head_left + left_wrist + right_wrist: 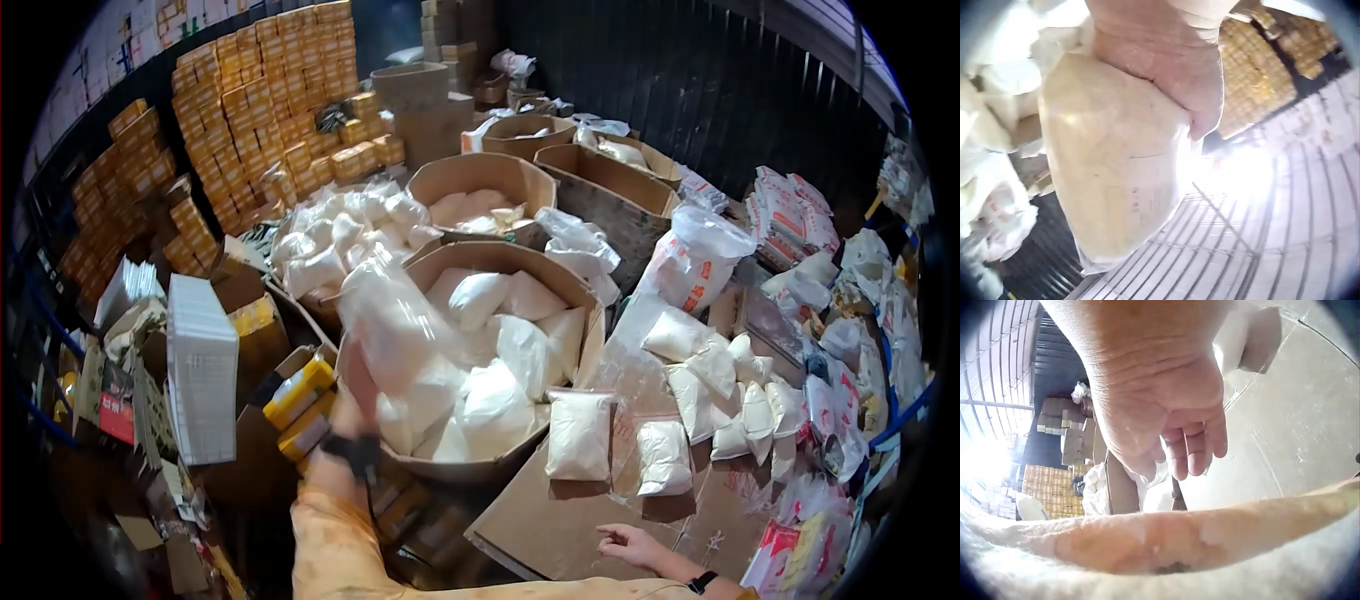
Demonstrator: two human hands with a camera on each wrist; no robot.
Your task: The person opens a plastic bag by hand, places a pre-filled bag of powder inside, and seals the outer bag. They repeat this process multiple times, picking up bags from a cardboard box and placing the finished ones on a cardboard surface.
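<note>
My left hand (350, 398) grips a clear plastic bag of white powder (395, 320) and holds it up over the near-left side of a large round cardboard box (590, 345). That box is filled with several similar bags. In the left wrist view the fingers (1172, 69) curl round the top of the bag (1110, 169), which hangs below them. My right hand (625, 545) hovers low over a flat cardboard sheet (540, 520), fingers loosely curled and holding nothing. The right wrist view shows that hand (1175, 425) empty above the cardboard (1291, 425). Two filled bags (580, 435) lie just beyond it.
Yellow cartons (270, 110) are stacked at the back left. More open boxes (480, 185) with bags stand behind the big one. Several loose bags (720, 385) lie on the right. A white stack (200, 365) and small yellow packs (300, 395) sit at the left.
</note>
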